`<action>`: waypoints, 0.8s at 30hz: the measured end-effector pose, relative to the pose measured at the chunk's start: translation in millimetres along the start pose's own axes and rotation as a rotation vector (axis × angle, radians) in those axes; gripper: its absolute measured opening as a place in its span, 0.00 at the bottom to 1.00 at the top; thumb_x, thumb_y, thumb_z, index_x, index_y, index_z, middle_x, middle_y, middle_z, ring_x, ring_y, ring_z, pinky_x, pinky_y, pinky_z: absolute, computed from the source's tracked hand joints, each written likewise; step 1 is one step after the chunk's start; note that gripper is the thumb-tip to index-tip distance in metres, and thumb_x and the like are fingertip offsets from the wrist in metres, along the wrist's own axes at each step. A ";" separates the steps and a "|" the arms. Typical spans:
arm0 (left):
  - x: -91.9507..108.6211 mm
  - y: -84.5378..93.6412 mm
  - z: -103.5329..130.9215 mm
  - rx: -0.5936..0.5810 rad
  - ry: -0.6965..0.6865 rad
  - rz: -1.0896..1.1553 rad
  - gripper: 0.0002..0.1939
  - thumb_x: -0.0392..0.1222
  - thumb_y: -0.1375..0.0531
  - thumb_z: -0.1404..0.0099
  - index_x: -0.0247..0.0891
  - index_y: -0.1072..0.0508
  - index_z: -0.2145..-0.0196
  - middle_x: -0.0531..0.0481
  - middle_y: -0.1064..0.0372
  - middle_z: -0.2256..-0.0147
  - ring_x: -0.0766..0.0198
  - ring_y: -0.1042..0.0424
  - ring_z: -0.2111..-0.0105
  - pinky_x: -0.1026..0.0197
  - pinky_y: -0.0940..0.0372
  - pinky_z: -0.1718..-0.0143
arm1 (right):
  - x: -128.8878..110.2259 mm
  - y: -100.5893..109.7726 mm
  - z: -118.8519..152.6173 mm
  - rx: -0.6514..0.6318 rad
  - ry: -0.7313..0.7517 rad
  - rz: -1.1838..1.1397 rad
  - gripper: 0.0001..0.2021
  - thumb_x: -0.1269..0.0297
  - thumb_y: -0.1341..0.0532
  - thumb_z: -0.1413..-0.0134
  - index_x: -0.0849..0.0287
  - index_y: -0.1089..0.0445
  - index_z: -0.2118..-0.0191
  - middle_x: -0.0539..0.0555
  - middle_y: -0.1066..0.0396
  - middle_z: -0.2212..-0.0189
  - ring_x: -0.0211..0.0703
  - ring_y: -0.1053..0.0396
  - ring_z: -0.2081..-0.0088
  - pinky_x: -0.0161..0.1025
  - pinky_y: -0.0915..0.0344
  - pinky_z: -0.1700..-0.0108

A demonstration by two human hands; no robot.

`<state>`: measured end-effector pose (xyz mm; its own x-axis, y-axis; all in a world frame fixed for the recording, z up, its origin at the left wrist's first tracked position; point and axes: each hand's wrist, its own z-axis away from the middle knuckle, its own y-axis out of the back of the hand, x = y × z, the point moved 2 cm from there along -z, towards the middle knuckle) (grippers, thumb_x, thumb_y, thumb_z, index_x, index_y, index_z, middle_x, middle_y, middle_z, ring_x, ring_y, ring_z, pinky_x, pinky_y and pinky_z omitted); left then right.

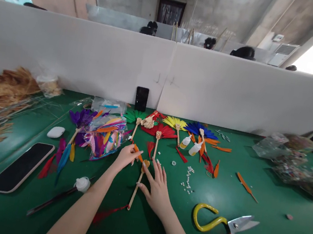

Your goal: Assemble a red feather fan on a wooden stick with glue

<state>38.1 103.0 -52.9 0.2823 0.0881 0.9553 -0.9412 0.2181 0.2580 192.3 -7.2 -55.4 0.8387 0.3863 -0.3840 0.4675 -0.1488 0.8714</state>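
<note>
My left hand (pixel 125 157) is closed in a pinch on an orange feather (pixel 138 152), whose lower end meets the head of a wooden fan handle (pixel 134 194). That handle lies on the green table, with a red tassel (pixel 108 213) tied to its bottom end. With fingers spread, my right hand (pixel 160 192) rests over the handle; its index fingertip touches the wooden head and its thumb lies by the stick. Just beyond are feather fans in green (pixel 133 116), red (pixel 166 131), yellow (pixel 175 122) and blue (pixel 206 131).
Scissors (pixel 228 225) with open blades, white beads (pixel 188 179), glue bottles (pixel 195 148) and a loose orange feather (pixel 247 186) lie right. Left are a bag of feathers (pixel 106 136), a purple fan (pixel 80 119), a phone (pixel 20 166) and a pen (pixel 52 200). A white partition (pixel 94 59) stands behind.
</note>
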 end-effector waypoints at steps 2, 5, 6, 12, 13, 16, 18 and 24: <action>-1.8 0.6 0.3 0.021 -0.008 -0.027 0.17 0.52 0.40 0.47 0.38 0.39 0.78 0.58 0.37 0.85 0.73 0.43 0.91 0.69 0.48 0.88 | 0.0 0.3 0.0 -0.017 -0.003 0.020 0.29 0.50 0.48 0.43 0.49 0.51 0.38 0.58 0.59 0.36 0.57 0.61 0.36 0.60 0.53 0.41; -2.5 2.7 2.8 0.034 -0.027 -0.054 0.16 0.52 0.40 0.46 0.38 0.39 0.78 0.59 0.39 0.87 0.71 0.41 0.91 0.69 0.47 0.87 | -0.3 0.7 0.0 -0.025 -0.004 0.032 0.28 0.49 0.48 0.43 0.49 0.51 0.38 0.58 0.59 0.36 0.57 0.60 0.36 0.60 0.53 0.41; -2.2 3.6 3.9 0.033 -0.034 -0.060 0.16 0.53 0.41 0.46 0.38 0.38 0.78 0.60 0.40 0.88 0.71 0.41 0.91 0.69 0.47 0.87 | -0.5 0.7 -0.1 -0.021 -0.004 0.033 0.28 0.49 0.48 0.43 0.48 0.51 0.38 0.58 0.58 0.36 0.57 0.60 0.36 0.60 0.53 0.41; 0.4 9.7 6.5 0.095 -0.082 -0.089 0.14 0.52 0.44 0.43 0.38 0.33 0.73 0.60 0.42 0.88 0.70 0.41 0.90 0.68 0.47 0.85 | -2.1 5.9 -3.2 0.045 0.000 -0.028 0.29 0.52 0.46 0.44 0.48 0.51 0.38 0.57 0.56 0.36 0.59 0.58 0.37 0.62 0.55 0.41; 0.5 10.8 6.1 0.121 -0.089 -0.098 0.13 0.52 0.45 0.42 0.38 0.33 0.71 0.60 0.43 0.87 0.70 0.41 0.90 0.68 0.47 0.85 | -1.4 8.9 -4.2 0.080 -0.012 -0.061 0.29 0.52 0.46 0.44 0.49 0.51 0.38 0.57 0.54 0.37 0.58 0.57 0.37 0.61 0.54 0.41; 2.0 15.2 5.3 0.211 -0.111 -0.155 0.13 0.49 0.49 0.39 0.38 0.34 0.63 0.61 0.44 0.85 0.70 0.43 0.89 0.68 0.48 0.85 | 4.8 24.1 -6.1 0.273 -0.100 -0.201 0.23 0.56 0.44 0.44 0.51 0.43 0.43 0.59 0.41 0.45 0.54 0.46 0.42 0.55 0.46 0.43; 5.0 18.7 6.6 0.251 -0.130 -0.224 0.14 0.46 0.51 0.38 0.38 0.35 0.58 0.60 0.44 0.84 0.69 0.42 0.87 0.67 0.49 0.83 | 12.1 38.4 -5.0 0.434 -0.198 -0.272 0.17 0.57 0.44 0.44 0.54 0.38 0.50 0.58 0.33 0.57 0.50 0.36 0.52 0.50 0.39 0.49; 16.9 22.3 16.2 0.133 -0.177 -0.522 0.12 0.41 0.49 0.38 0.40 0.33 0.57 0.58 0.42 0.83 0.65 0.38 0.83 0.66 0.50 0.79 | 49.7 87.8 10.7 0.534 -0.406 -0.262 0.11 0.56 0.44 0.46 0.57 0.37 0.61 0.51 0.34 0.74 0.41 0.35 0.73 0.38 0.35 0.66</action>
<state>18.9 93.6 -28.6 0.6920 -0.1650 0.7028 -0.7036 0.0641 0.7077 278.0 -10.8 -1.3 0.6695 0.1170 -0.7336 0.6533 -0.5627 0.5065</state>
